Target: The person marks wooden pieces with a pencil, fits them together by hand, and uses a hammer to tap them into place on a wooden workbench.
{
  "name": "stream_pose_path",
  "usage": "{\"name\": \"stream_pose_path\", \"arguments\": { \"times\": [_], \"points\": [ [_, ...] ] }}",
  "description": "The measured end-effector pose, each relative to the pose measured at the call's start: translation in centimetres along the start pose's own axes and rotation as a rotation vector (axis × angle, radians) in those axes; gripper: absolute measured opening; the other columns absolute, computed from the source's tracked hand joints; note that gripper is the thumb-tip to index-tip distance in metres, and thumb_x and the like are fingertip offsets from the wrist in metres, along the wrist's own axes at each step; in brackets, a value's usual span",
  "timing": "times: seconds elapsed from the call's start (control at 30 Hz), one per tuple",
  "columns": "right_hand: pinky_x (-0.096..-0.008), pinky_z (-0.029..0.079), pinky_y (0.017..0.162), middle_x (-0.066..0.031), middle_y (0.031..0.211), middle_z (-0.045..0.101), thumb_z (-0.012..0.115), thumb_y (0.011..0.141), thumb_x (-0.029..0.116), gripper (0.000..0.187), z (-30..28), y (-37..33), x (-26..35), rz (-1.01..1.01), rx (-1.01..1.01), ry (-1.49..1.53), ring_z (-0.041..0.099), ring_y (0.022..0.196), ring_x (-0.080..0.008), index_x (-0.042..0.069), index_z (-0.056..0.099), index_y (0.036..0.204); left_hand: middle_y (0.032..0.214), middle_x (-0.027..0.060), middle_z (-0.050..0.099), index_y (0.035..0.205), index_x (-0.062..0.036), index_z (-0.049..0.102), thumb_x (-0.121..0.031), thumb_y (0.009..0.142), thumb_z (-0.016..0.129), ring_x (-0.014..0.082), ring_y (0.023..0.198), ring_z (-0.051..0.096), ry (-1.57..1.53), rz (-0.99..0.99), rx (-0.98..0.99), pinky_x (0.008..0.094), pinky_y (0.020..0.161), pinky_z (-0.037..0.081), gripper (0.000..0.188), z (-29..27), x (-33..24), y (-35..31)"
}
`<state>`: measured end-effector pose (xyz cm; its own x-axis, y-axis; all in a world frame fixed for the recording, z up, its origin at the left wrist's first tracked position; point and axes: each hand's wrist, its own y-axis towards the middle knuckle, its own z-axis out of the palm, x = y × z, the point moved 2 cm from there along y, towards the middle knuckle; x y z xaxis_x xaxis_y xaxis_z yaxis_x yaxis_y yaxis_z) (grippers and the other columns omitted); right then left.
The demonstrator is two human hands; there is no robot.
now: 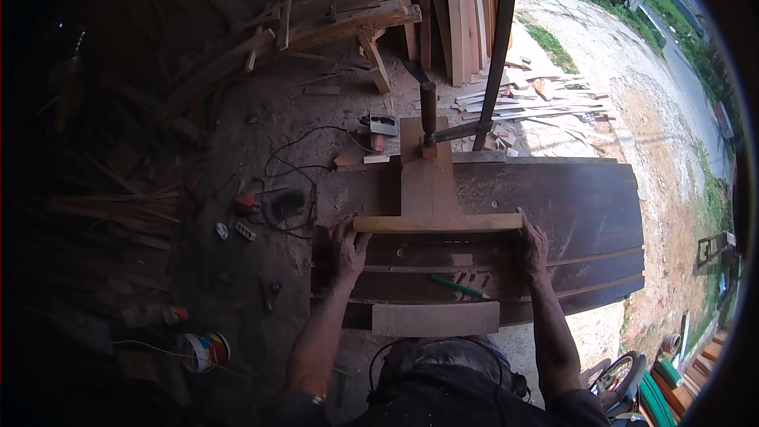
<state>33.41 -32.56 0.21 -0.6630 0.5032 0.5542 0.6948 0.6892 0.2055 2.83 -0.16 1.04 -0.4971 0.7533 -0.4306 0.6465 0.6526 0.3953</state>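
Observation:
My left hand (348,251) is closed on the left end of a yellowish wooden strip (437,224), and my right hand (534,245) grips its right end. The strip lies crosswise at the near end of a flat wooden board (427,190). A bar clamp with a wooden handle (428,107) stands on that board's far part. Under it all is a dark wooden workbench top (569,198) sprinkled with sawdust. Between my forearms, a green pencil-like stick (461,287) lies beside several small wood pieces. Closest to me, a pale wooden block (435,319) rests along the bench's near edge.
A power tool (382,126) with a cord sits on the floor beyond the bench. Tall planks (466,16) lean behind, near a pile of offcuts (538,103). A paint bucket (205,352) stands at lower left. A dark post (498,47) rises past the bench's far edge.

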Motion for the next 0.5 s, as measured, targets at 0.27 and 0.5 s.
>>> {"name": "stream_pose_path", "arguments": {
  "times": [0.27,0.5],
  "points": [
    [-0.0437,0.043,0.1,-0.0125,0.122,0.068,0.064,0.09,0.019,0.07,0.1,0.0,-0.5,-0.001,0.01,-0.068,0.064,0.109,-0.0329,0.017,0.036,0.155,0.119,0.0122,0.062,0.114,-0.0072,0.066,-0.031,0.093,0.069,0.0345,0.11,0.056,-0.009,0.07,-0.043,0.0458,0.095,0.043,0.032,-0.1,-0.4,0.3],
    [-0.0438,0.046,0.096,-0.0169,0.125,0.065,0.068,0.089,0.017,0.078,-0.8,0.3,0.4,0.096,0.049,0.059,0.064,0.096,-0.0341,0.012,0.029,0.156,0.121,0.012,0.06,0.114,-0.0061,0.066,-0.03,0.09,0.072,0.0351,0.114,0.053,-0.097,0.059,-0.038,0.0467,0.097,0.041,0.034,0.3,0.8,0.1]
  ]
}}
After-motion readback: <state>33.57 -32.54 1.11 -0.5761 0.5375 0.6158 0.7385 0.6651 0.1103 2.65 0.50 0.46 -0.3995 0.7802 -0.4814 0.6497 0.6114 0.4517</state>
